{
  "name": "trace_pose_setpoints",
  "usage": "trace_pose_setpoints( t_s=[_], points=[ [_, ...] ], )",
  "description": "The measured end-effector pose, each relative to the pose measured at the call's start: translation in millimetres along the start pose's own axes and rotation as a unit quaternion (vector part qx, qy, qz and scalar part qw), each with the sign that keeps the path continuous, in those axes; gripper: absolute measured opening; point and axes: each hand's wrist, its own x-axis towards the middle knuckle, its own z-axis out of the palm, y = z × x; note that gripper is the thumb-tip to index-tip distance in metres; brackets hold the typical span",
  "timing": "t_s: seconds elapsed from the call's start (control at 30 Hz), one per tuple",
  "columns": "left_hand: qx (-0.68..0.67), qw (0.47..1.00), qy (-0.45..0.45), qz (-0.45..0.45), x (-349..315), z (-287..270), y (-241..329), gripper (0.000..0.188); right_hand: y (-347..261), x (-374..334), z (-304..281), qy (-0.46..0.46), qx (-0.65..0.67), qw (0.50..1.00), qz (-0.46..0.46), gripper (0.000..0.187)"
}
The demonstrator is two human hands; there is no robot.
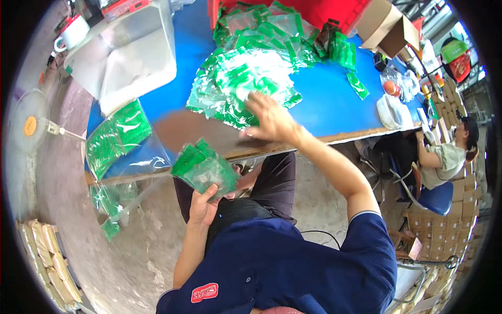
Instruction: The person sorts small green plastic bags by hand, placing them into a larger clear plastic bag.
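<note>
My left hand [203, 206] is closed on a stack of green and clear plastic packets [201, 166], held fanned out below the table's near edge. My right hand [271, 121] reaches over the near side of a large pile of packets [251, 70]. Its fingers look spread, a little smeared by motion, with nothing seen in them. The pile is shiny, green and see-through, and bright glare hides detail in its middle. One packet [357, 85] lies apart to the right of the pile.
Behind the pile on the blue table [327, 112] is a red bin [329, 13]. A translucent tub [138, 68] and a clear bag of green packets [123, 131] are at left. An open cardboard box [387, 29] stands far right. A co-worker [442, 159] sits at right.
</note>
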Motion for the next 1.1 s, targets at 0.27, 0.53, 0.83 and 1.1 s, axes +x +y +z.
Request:
trace_pose_setpoints(
  t_s=[0.27,0.53,0.83,1.1],
  points=[
    [-0.073,0.996,-0.048,0.010,-5,-19,-7,0.061,-115,-33,-14,0.019,0.521,0.777,0.352,0.024],
    [0.028,0.992,0.075,0.093,-2,0,-1,0.062,-40,0,-26,0.145,0.144,0.968,0.147,0.058],
    [-0.008,0.998,-0.046,0.031,-30,-21,11,0.061,-86,-60,-17,0.061,0.346,0.934,0.057,0.035],
    [0.021,0.995,0.056,0.076,-3,5,9,0.052,-57,1,-34,-0.072,0.312,0.930,0.180,0.060]
  ],
)
